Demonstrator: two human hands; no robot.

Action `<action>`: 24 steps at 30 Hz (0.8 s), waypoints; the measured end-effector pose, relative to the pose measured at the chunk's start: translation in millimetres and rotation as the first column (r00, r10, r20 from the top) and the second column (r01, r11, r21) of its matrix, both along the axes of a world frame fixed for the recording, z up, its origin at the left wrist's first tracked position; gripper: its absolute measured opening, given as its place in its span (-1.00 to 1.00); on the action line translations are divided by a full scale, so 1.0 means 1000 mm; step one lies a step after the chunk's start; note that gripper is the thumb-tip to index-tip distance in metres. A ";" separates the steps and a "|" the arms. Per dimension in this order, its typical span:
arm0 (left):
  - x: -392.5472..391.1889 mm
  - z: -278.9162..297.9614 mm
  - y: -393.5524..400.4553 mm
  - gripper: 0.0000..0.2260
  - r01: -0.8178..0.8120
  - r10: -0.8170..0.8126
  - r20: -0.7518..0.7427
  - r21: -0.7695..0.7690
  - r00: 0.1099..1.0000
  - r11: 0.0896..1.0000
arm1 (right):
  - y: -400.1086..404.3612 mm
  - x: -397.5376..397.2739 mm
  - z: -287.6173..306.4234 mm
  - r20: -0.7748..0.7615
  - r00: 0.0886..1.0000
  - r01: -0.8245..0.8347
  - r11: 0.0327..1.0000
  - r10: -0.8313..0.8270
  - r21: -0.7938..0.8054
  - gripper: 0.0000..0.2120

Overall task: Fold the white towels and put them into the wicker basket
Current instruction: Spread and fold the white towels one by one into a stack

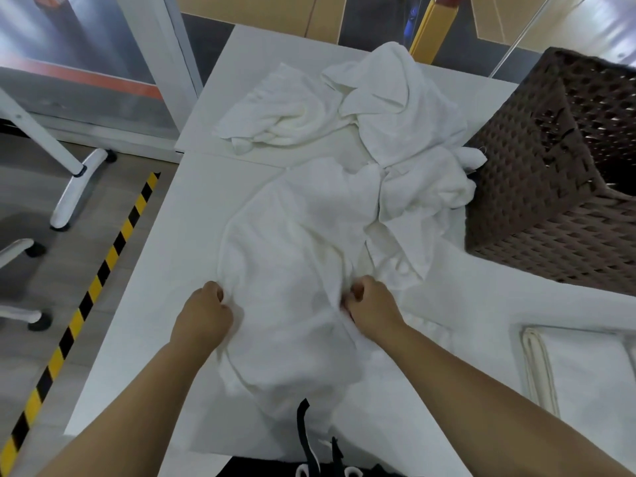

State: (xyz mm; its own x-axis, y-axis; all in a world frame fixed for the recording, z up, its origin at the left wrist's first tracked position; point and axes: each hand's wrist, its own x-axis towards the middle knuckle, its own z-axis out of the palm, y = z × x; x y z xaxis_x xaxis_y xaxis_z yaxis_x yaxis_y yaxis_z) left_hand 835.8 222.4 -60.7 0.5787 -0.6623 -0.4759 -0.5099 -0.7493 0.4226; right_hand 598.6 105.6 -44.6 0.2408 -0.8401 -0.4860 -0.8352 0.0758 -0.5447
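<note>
A rumpled white towel (pixel 292 256) lies spread on the white table (pixel 144 304) in front of me. My left hand (pixel 204 313) grips its left edge with curled fingers. My right hand (pixel 371 304) pinches a fold of the same towel near its right side. Behind it, several more crumpled white towels (pixel 389 108) are heaped toward the table's far end. The dark brown wicker basket (pixel 550 187) stands on the table at the right, its opening partly out of frame. A folded white towel (pixel 581 370) lies at the near right.
The table's left edge runs beside a floor marked with yellow-and-black tape (pixel 86 297). White chair legs on casters (pixel 75 187) stand at the left. A yellow post (pixel 430 29) and cardboard rise beyond the far table edge. Black drawstrings (pixel 306 438) hang at the bottom.
</note>
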 end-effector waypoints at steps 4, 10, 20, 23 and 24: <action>0.001 -0.002 -0.004 -0.86 -0.027 0.027 -0.015 -0.025 1.000 0.999 | -0.003 0.013 -0.004 -0.154 0.984 -0.087 0.996 0.086 0.002 -0.60; 0.002 -0.004 -0.008 -0.79 -0.061 0.060 -0.014 -0.084 0.998 0.995 | -0.013 0.012 0.001 -0.020 1.000 -0.024 0.999 0.023 -0.037 -0.69; 0.014 0.004 0.013 -0.97 -0.359 0.335 -0.135 -0.239 0.933 0.902 | -0.018 -0.044 0.029 0.081 0.970 0.233 0.971 -0.228 -0.052 -0.68; 0.008 0.002 0.024 -0.87 -0.392 0.351 -0.206 -0.212 0.913 0.895 | -0.006 -0.058 0.031 -0.001 0.969 0.247 0.968 -0.248 0.030 -0.55; 0.005 0.002 0.026 -0.86 -0.399 0.354 -0.233 -0.192 0.906 0.896 | -0.003 -0.062 0.029 -0.006 0.964 0.264 0.963 -0.264 0.062 -0.54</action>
State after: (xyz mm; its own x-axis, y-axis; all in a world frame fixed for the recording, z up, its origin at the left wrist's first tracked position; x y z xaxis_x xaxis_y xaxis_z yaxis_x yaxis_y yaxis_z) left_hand 840.6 248.5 -58.2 0.7219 -0.5160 -0.4611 -0.1034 -0.7392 0.6655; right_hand 536.6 102.1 -15.2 0.0153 -0.8426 -0.5384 -0.7799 0.3269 -0.5338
